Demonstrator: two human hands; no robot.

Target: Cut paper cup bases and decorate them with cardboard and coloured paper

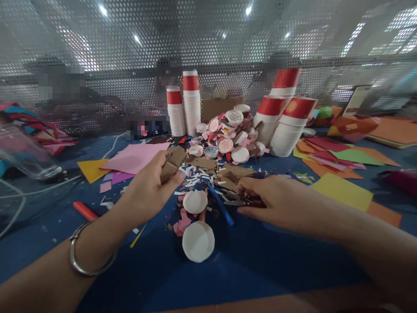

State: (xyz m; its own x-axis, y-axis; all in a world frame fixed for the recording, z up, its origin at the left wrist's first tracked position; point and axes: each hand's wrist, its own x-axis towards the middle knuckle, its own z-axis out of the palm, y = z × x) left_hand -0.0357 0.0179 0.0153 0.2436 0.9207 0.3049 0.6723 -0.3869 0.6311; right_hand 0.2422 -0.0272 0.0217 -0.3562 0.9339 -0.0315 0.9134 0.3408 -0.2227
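Between its thumb and fingers, my left hand [151, 187] holds a folded piece of brown cardboard [172, 163]. On the right, my right hand [270, 198] is closed round dark red scissors [249, 202], whose blades point left. A blue pen-like stick [221, 204] lies just left of the scissors' tips. Nearer to me sit two white paper discs or cup bottoms, a smaller one [195, 202] and a larger one [198, 241], with crumpled pink paper [181, 223] beside them. Paper scraps [195, 176] lie scattered between my hands.
A pile of cut cup pieces [224, 145] stands beyond my hands, flanked by stacked paper cups [191, 104] and more cups [286, 134]. Coloured paper [342, 189] lies right, pink sheets [133, 157] left. A red stick [85, 211] and a glass [29, 152] are at left.
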